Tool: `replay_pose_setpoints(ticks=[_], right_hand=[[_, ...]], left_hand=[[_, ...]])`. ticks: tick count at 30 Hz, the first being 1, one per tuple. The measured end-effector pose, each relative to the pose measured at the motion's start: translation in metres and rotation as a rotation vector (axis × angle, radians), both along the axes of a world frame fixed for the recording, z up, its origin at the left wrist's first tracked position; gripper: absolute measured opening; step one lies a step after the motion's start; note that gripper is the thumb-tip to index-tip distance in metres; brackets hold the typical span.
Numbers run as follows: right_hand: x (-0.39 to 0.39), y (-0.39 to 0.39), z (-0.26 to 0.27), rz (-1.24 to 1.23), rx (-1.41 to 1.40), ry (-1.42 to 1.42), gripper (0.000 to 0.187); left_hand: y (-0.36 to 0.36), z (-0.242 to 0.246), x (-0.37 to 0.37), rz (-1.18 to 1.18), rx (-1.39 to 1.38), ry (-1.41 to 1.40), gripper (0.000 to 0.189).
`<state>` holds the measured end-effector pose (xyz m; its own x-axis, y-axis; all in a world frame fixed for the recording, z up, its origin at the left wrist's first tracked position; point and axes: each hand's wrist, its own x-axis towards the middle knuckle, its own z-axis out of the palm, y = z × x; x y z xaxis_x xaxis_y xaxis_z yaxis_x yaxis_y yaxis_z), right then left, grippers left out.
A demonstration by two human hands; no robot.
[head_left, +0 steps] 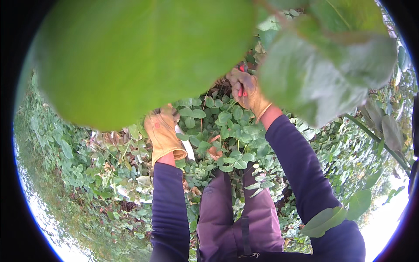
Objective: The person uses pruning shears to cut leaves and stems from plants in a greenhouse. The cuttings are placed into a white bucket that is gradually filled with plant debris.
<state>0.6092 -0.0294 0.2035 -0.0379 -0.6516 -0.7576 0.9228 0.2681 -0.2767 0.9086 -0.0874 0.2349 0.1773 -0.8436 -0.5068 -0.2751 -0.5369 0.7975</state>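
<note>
My right hand (245, 86), in a tan leather work glove, is closed around a red-handled hand tool (241, 91) among the foliage at upper centre. The tool's working end is hidden. My left hand (162, 129), in a matching glove, is at centre left, its fingertips partly hidden by a large blurred leaf; whether it grips anything is not clear. A white curved strip (187, 145) lies just beside the left glove. Leafy green stems (226, 121) fill the space between the two hands.
Large leaves (147, 59) very near the camera cover the upper view. A thick green stem (376, 139) slants at the right. Dense bushes surround my legs (217, 213), with dry brown leaves (214, 153) among them. A leafy sprig (327, 221) crosses before my right sleeve.
</note>
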Motion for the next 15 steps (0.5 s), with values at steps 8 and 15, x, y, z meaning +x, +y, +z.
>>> replay_pose_setpoints(ticks=[8, 15], right_hand=[[-0.01, 0.023, 0.022, 0.268, 0.055, 0.245, 0.031], [-0.028, 0.083, 0.104, 0.319, 0.188, 0.539, 0.046]], left_hand=[[0.051, 0.099, 0.082, 0.174, 0.101, -0.176, 0.052], [0.151, 0.055, 0.318, 0.374, 0.155, -0.266, 0.05]])
